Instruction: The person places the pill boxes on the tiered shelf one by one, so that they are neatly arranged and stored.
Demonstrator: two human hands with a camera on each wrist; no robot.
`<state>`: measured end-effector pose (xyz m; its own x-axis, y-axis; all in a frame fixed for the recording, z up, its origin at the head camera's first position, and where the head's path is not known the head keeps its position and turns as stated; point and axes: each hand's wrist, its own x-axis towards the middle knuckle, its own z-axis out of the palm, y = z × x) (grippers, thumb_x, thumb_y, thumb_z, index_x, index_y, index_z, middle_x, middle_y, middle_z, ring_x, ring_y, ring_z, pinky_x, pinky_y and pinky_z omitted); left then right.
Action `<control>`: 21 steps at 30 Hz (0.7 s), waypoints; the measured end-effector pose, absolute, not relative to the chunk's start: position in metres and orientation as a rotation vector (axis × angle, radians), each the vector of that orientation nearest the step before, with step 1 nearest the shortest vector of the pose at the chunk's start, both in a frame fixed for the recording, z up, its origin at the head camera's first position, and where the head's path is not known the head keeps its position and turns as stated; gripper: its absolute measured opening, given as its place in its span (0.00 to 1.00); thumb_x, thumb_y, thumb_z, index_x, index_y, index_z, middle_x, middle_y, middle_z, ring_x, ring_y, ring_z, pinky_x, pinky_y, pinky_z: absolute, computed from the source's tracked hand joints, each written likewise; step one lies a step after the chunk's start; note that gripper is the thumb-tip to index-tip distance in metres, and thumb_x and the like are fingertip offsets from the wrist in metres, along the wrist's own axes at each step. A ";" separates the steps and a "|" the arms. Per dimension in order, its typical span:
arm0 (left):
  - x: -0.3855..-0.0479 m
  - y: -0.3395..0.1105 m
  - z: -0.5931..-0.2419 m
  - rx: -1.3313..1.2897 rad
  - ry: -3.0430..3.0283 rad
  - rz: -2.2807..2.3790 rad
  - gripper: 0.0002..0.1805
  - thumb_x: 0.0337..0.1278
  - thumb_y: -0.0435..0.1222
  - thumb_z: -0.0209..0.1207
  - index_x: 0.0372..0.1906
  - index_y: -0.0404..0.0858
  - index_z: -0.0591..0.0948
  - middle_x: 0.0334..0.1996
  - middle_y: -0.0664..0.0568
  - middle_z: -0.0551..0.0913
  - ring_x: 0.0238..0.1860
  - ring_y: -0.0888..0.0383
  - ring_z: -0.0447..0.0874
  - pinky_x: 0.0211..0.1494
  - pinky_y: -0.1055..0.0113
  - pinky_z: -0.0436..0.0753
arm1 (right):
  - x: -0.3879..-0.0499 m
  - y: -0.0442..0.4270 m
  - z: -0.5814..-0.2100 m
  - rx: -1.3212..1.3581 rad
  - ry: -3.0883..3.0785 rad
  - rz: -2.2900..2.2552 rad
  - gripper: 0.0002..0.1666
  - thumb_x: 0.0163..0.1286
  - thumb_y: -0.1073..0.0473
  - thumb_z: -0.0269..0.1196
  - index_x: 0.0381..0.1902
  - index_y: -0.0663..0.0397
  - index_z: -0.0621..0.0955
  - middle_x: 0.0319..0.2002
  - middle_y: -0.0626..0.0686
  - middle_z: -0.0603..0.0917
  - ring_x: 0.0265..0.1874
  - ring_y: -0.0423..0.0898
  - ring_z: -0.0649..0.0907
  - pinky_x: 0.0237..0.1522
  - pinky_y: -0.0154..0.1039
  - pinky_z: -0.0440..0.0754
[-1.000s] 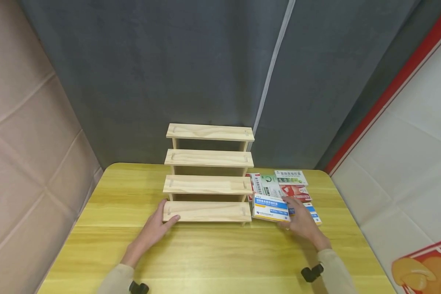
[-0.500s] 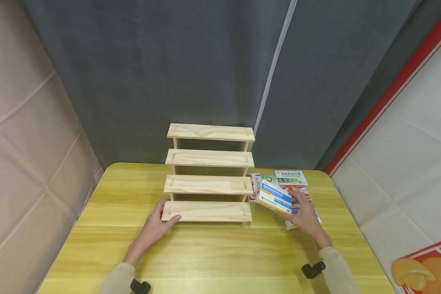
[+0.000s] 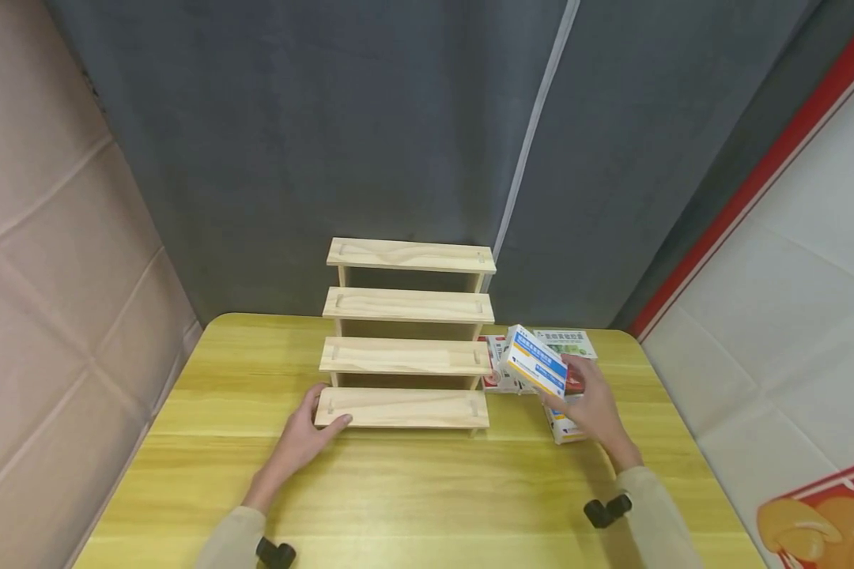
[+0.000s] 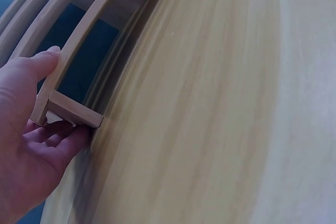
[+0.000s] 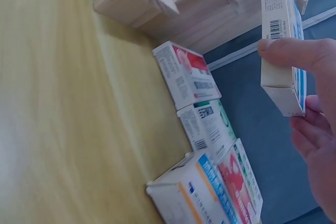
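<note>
A stepped wooden rack (image 3: 406, 357) with several tiers stands on the table. My left hand (image 3: 302, 435) grips the left end of its lowest tier; in the left wrist view the thumb of that hand (image 4: 31, 124) lies on the board and the fingers are below and beside it. To the right, my right hand (image 3: 592, 407) holds a blue and white box (image 3: 536, 362), tilted and raised above other boxes. In the right wrist view, the thumb of that hand (image 5: 315, 87) presses one narrow side of the held box (image 5: 281, 40), clear of the rack.
Several medicine boxes lie right of the rack: a red and white one (image 5: 188, 74), a green and white one (image 5: 209, 128) and another blue and white one (image 5: 194, 190). A grey curtain (image 3: 292, 142) hangs behind the wooden table (image 3: 413, 498).
My right hand has lifted the blue and white box up and away from the rack's lowest tier, tilting it. My left hand keeps its grip on the rack.
</note>
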<state>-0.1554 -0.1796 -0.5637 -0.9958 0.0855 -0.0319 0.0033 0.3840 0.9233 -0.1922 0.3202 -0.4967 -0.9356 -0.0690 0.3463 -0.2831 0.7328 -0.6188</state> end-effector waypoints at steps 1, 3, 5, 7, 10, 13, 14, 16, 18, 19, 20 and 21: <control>-0.155 -0.180 -0.564 0.081 2.548 1.708 0.49 0.63 0.46 0.68 0.78 0.34 0.53 0.62 0.37 0.78 0.52 0.48 0.85 0.48 0.72 0.83 | -0.193 0.319 -0.495 0.257 -2.640 1.033 0.47 0.50 0.57 0.81 0.66 0.65 0.73 0.60 0.65 0.75 0.58 0.65 0.79 0.58 0.64 0.78; -0.155 -0.180 -0.564 0.077 2.552 1.713 0.49 0.62 0.46 0.68 0.78 0.34 0.53 0.62 0.37 0.78 0.51 0.49 0.85 0.47 0.72 0.83 | -0.195 0.317 -0.491 0.230 -2.648 1.056 0.48 0.51 0.55 0.81 0.67 0.63 0.72 0.61 0.64 0.74 0.60 0.66 0.77 0.60 0.66 0.76; -0.155 -0.180 -0.564 0.080 2.558 1.707 0.50 0.62 0.47 0.69 0.78 0.34 0.53 0.62 0.38 0.79 0.50 0.50 0.85 0.47 0.71 0.84 | -0.197 0.315 -0.487 0.217 -2.644 1.090 0.49 0.52 0.54 0.81 0.68 0.62 0.72 0.62 0.64 0.73 0.61 0.67 0.76 0.61 0.67 0.76; -0.158 -0.182 -0.573 0.095 2.570 1.709 0.51 0.61 0.50 0.68 0.78 0.36 0.53 0.62 0.40 0.79 0.49 0.53 0.85 0.47 0.71 0.84 | -0.199 0.312 -0.484 0.204 -2.644 1.100 0.48 0.53 0.52 0.80 0.68 0.60 0.72 0.62 0.62 0.73 0.62 0.66 0.76 0.61 0.67 0.76; -0.157 -0.182 -0.573 0.111 2.569 1.717 0.50 0.62 0.49 0.68 0.78 0.35 0.53 0.61 0.40 0.79 0.49 0.53 0.85 0.48 0.70 0.84 | -0.202 0.309 -0.478 0.198 -2.622 1.160 0.48 0.54 0.53 0.80 0.68 0.61 0.72 0.62 0.62 0.73 0.61 0.65 0.77 0.62 0.66 0.77; -0.157 -0.181 -0.573 0.117 2.559 1.732 0.50 0.62 0.48 0.68 0.78 0.36 0.53 0.61 0.40 0.79 0.49 0.53 0.85 0.47 0.71 0.85 | -0.206 0.305 -0.473 0.204 -2.598 1.215 0.47 0.55 0.54 0.80 0.67 0.60 0.71 0.61 0.61 0.73 0.61 0.63 0.78 0.63 0.64 0.77; -0.157 -0.181 -0.573 0.114 2.558 1.730 0.49 0.63 0.48 0.68 0.78 0.36 0.53 0.61 0.40 0.80 0.48 0.53 0.85 0.46 0.71 0.85 | -0.207 0.303 -0.471 0.202 -2.590 1.232 0.47 0.55 0.54 0.80 0.68 0.59 0.71 0.61 0.60 0.72 0.61 0.62 0.78 0.63 0.64 0.77; -0.157 -0.181 -0.574 0.098 2.562 1.726 0.49 0.63 0.46 0.68 0.78 0.36 0.53 0.61 0.39 0.79 0.48 0.53 0.85 0.44 0.71 0.84 | -0.208 0.300 -0.467 0.199 -2.581 1.259 0.46 0.56 0.52 0.79 0.68 0.57 0.70 0.62 0.59 0.72 0.62 0.60 0.77 0.65 0.63 0.76; -0.157 -0.180 -0.574 0.081 2.563 1.721 0.48 0.64 0.45 0.68 0.79 0.36 0.52 0.61 0.37 0.79 0.47 0.52 0.85 0.43 0.71 0.85 | -0.210 0.298 -0.465 0.185 -2.576 1.267 0.47 0.56 0.50 0.79 0.69 0.55 0.70 0.63 0.57 0.72 0.63 0.58 0.77 0.67 0.61 0.75; -0.158 -0.180 -0.574 0.070 2.559 1.724 0.48 0.63 0.44 0.68 0.79 0.36 0.52 0.61 0.37 0.79 0.46 0.52 0.86 0.42 0.71 0.85 | -0.210 0.296 -0.463 0.182 -2.571 1.278 0.46 0.57 0.50 0.78 0.69 0.55 0.70 0.63 0.57 0.71 0.63 0.58 0.76 0.67 0.61 0.75; -0.158 -0.180 -0.574 0.063 2.557 1.727 0.48 0.63 0.43 0.68 0.79 0.36 0.52 0.61 0.36 0.79 0.45 0.52 0.86 0.41 0.70 0.85 | -0.211 0.294 -0.461 0.176 -2.564 1.290 0.46 0.57 0.50 0.78 0.69 0.55 0.70 0.63 0.58 0.71 0.63 0.57 0.76 0.68 0.60 0.75; -0.158 -0.179 -0.575 0.057 2.553 1.732 0.48 0.63 0.42 0.68 0.79 0.36 0.52 0.61 0.36 0.79 0.45 0.51 0.86 0.41 0.70 0.85 | -0.211 0.292 -0.460 0.170 -2.560 1.299 0.46 0.58 0.50 0.78 0.70 0.55 0.70 0.64 0.58 0.71 0.63 0.57 0.75 0.68 0.59 0.75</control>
